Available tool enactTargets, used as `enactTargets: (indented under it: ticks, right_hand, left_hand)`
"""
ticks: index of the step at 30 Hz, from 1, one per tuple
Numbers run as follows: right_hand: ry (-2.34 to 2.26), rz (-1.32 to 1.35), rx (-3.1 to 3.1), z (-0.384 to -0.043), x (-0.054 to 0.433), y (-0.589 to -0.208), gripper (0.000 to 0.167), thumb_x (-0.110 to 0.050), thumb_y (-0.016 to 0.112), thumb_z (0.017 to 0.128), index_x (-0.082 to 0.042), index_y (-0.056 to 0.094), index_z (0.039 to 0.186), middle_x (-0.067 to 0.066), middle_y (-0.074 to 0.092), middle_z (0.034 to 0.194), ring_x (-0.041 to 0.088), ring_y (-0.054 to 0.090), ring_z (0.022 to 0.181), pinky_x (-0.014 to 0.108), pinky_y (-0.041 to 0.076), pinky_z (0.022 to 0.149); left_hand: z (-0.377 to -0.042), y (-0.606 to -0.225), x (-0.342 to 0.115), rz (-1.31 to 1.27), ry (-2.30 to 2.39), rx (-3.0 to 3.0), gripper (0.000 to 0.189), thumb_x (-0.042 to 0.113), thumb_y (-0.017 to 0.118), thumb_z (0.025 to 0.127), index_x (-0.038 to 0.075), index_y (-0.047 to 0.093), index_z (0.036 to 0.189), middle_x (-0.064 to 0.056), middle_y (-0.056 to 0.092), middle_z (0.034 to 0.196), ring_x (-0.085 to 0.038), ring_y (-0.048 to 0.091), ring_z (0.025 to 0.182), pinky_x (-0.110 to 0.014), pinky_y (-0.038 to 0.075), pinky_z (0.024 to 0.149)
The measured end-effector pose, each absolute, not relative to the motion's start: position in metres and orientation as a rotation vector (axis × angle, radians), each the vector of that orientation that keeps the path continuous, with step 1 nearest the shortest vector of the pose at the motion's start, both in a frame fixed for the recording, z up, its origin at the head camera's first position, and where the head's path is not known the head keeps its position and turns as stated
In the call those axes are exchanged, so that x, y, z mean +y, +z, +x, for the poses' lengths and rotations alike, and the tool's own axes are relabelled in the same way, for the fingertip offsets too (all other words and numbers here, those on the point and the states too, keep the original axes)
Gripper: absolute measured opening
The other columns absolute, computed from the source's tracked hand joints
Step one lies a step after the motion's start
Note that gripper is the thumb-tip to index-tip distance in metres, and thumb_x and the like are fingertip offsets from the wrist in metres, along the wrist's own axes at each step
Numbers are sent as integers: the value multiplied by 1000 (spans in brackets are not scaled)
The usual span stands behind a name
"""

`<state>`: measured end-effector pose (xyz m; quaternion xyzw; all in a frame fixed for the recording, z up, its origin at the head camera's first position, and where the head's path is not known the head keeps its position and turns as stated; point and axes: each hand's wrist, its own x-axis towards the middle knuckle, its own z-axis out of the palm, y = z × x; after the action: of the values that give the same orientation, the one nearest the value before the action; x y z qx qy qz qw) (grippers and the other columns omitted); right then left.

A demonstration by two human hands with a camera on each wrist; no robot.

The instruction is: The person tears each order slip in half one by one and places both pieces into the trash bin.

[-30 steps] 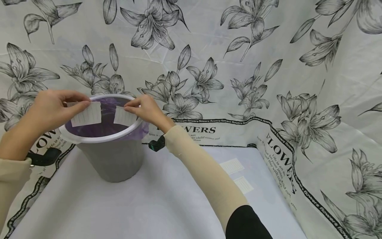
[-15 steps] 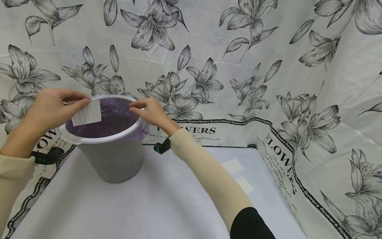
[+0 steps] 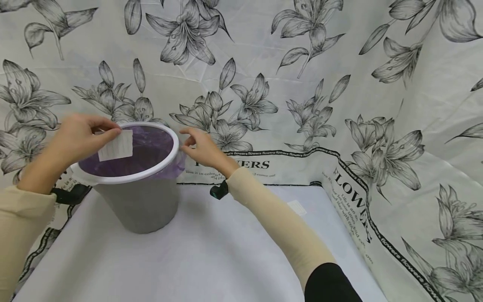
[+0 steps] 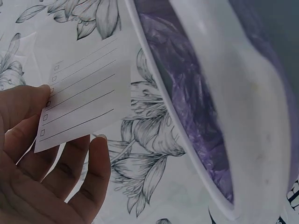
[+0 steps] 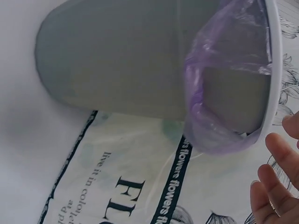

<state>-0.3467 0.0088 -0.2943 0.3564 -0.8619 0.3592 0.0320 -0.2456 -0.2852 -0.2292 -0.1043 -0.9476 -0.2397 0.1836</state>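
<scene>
My left hand (image 3: 84, 136) pinches a small white checklist sheet (image 3: 117, 147) by its edge, above the left part of the trash can's opening. In the left wrist view, the sheet (image 4: 86, 95) shows ruled lines and little checkboxes, with the thumb on its near edge. The grey trash can (image 3: 139, 205) stands upright, lined with a purple trash bag (image 5: 198, 102) folded over its white rim (image 3: 171, 161). My right hand (image 3: 203, 147) is just outside the rim's right side, its fingers loosely bent and holding nothing. The can's bottom is out of sight.
Another white paper slip (image 3: 297, 207) lies on the white tabletop (image 3: 211, 251) at the right, beyond my right forearm. A floral cloth (image 3: 245, 50) hangs behind the table and along its right side.
A second sheet was in my right hand over the trash can; that hand has since let go and moved right, out past the rim. My left hand still holds its sheet, shifted slightly right.
</scene>
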Motion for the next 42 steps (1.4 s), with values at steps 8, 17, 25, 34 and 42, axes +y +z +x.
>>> enactTargets:
  ticks: [8,17,25,34,42]
  right_hand:
    - [1041,1149,-2738,-341,24,-306,54,-20,63,104,-10,44,153,9,72,119,23,71,110,36,53,102]
    - [895,1218,-2774,-331,46,-320,57,-28,64,102,-8,45,153,12,66,136,28,58,133,44,46,112]
    - [856,1206,-2827,-323,71,-341,63,-33,66,100,-9,44,154,14,56,150,29,52,140,45,43,115]
    - [917,1050,-2920,-313,109,-377,68,-38,68,98,-12,44,155,10,53,153,28,51,141,49,42,116]
    - [1008,895,-2972,-308,148,-420,69,-37,71,96,-8,46,153,14,54,151,31,53,139,52,43,114]
  left_hand:
    - [-253,-243,-284,-348,-628,-2740,32,22,62,104,-6,73,116,-29,73,109,-42,69,92,-36,53,65]
    - [-253,-253,-269,-367,-570,-2892,58,42,52,107,-5,56,141,-32,63,132,-51,63,115,-63,51,94]
    - [-245,-259,-219,-521,-530,-2882,72,50,61,101,-1,47,150,-30,50,150,-53,44,139,-67,34,113]
    - [-236,-283,-175,-761,-462,-2757,77,46,72,94,1,47,152,-21,46,157,-46,31,151,-63,31,119]
    - [-226,-309,-143,-968,-583,-2640,79,48,76,91,6,48,152,-18,46,158,-41,34,152,-60,37,117]
